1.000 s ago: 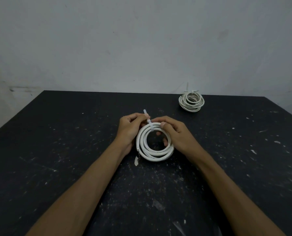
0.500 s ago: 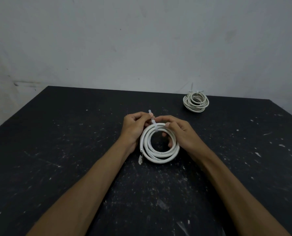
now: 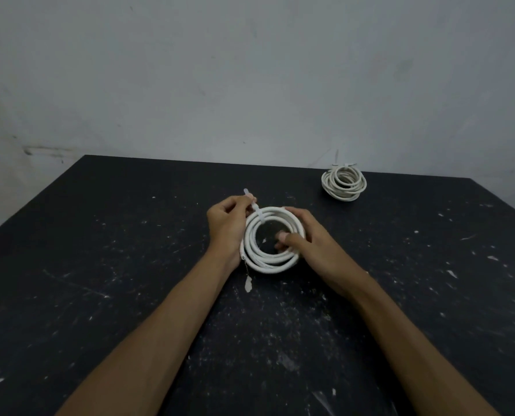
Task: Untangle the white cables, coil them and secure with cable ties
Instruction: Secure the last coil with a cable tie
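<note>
A white cable coil (image 3: 269, 259) lies in the middle of the black table (image 3: 100, 295), between my two hands. A translucent cable tie (image 3: 254, 210) wraps the coil's top left, its tail pointing up and left. My left hand (image 3: 224, 226) pinches that tail at the coil's left side. My right hand (image 3: 307, 238) grips the coil's right side, thumb inside the ring and fingers curled over the rim. A bare cable end (image 3: 248, 284) sticks out below the coil.
A second white cable coil (image 3: 343, 184), bound with a cable tie, sits at the far right of the table near the back edge. A grey wall (image 3: 250, 85) rises behind. White specks dot the tabletop.
My right hand slid from the top of the coil round to its right side, thumb now inside the ring. My left hand keeps the tie's tail, now further from the coil.
</note>
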